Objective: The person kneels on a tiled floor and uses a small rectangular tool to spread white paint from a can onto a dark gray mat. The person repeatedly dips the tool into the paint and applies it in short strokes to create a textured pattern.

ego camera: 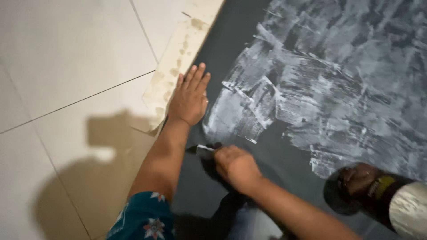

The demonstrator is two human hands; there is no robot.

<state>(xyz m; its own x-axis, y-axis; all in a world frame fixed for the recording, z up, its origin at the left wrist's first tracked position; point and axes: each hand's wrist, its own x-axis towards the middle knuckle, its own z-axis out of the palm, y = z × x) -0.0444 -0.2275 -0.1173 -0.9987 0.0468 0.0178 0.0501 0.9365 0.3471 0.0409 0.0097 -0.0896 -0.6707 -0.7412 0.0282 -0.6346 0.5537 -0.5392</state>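
Observation:
My left hand (190, 98) lies flat, fingers together, on the left edge of a dark board (231, 49) that rests on the floor. My right hand (235, 166) is closed around a small scraper (202, 150) with a pale blade, its edge touching the dark surface just below the left hand. Streaky white paste (329, 84) covers most of the board's right and upper area.
A stained beige sheet (178, 58) sticks out from under the board's left edge. Pale floor tiles (66, 66) fill the left side, with my shadow on them. A dark round tin (356, 191) with a label sits at the lower right.

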